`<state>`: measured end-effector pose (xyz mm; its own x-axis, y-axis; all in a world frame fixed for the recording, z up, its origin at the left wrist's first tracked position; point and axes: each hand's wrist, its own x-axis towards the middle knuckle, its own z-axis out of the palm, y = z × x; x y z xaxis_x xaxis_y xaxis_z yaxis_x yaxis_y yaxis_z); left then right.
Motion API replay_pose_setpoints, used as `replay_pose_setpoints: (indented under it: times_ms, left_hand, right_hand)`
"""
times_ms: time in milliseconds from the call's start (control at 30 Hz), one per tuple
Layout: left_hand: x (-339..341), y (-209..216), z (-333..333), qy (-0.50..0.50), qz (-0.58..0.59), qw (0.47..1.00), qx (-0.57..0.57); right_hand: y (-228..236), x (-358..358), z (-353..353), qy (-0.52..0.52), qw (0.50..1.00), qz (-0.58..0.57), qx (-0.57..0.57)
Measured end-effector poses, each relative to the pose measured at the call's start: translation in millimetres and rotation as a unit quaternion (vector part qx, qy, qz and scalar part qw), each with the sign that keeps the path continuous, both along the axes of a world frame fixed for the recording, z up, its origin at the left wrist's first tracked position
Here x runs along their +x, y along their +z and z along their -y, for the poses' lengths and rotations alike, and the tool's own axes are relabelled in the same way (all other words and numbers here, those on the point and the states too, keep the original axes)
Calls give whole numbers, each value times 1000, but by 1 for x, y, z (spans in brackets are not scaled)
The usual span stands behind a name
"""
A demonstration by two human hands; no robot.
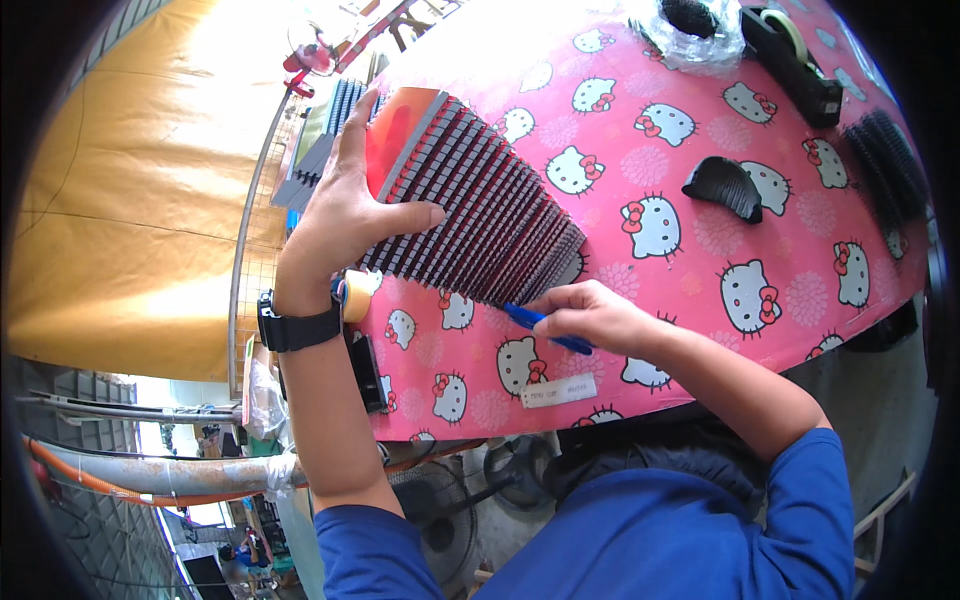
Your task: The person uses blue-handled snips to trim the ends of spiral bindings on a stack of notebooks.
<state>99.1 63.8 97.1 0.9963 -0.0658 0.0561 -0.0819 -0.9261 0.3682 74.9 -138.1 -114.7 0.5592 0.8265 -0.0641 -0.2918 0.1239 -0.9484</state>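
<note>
My left hand [345, 215] spans the left end of a large ridged block [470, 195], its thumb on the near face and its fingers over the orange-red end. Rows of small grey squares with red lines between them cover the block, which looks like a stack of many thin layers. Low at the block's near right corner, my right hand [590, 318] is closed around a slim blue tool [525, 317]. The tool's tip reaches the block's lower edge; its exact kind is hidden by my fingers.
A pink table cover [620, 280] with cat faces lies underneath. To the right are a curved black piece [724, 187], a tape dispenser [795, 65], clear plastic wrap [690, 35] and black ridged strips [885, 165]. A white label [558, 391] lies near the front edge; a tape roll [357, 295] sits by my left wrist.
</note>
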Motion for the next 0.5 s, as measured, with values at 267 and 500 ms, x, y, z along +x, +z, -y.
replay_pose_setpoints:
  times_ms: [267,500]
  left_hand:
    - [-2,1,1,7,-3,1000,16]
    - [-1,1,0,12,-5,1000,12]
  right_hand:
    - [-12,-11,0,-242,746,615,-81]
    - [-14,17,-1,63,994,-92,-5]
